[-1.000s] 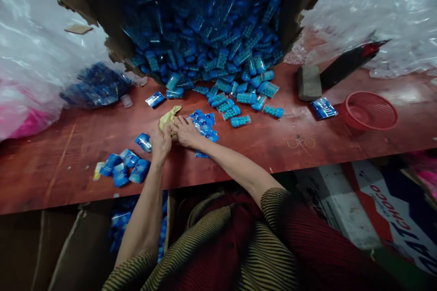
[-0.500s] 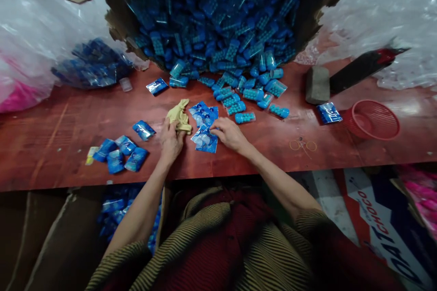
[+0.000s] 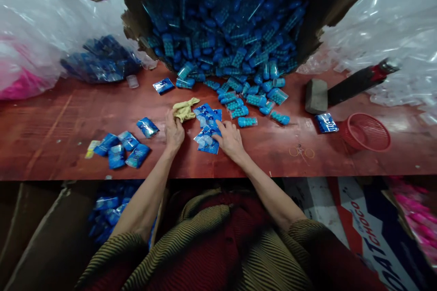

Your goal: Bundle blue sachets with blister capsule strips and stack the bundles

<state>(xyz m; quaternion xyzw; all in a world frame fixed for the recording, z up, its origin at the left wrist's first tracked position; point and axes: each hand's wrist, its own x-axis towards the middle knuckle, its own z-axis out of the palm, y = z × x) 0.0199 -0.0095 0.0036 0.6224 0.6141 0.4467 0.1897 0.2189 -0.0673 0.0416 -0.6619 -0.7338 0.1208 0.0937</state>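
Observation:
My left hand (image 3: 175,131) lies at the near left edge of a crumpled pale yellow cloth (image 3: 185,110), its fingers curled against the cloth. Right of the cloth are several overlapping blue printed packets (image 3: 208,116), with small clear round pieces (image 3: 204,140) on the nearest. Over the right edge of these packets is my right hand (image 3: 231,138), its fingers apart and the tips touching or just above them. Behind it, clear tubes of blue balls with blue caps (image 3: 247,122) are scattered on the red tabletop (image 3: 246,159).
A torn carton (image 3: 136,22) full of the tubes stands at the back. Several filled blue packets (image 3: 116,156) lie at left. At right are a hammer-like tool with a grey block head (image 3: 316,96), a blue packet (image 3: 326,123), a red basket (image 3: 367,132) and rubber bands (image 3: 301,152).
My right hand's fingers have spread from a pinch over the blue packets. The yellow cloth lies flatter and extends farther right from my left hand. The view has shifted slightly.

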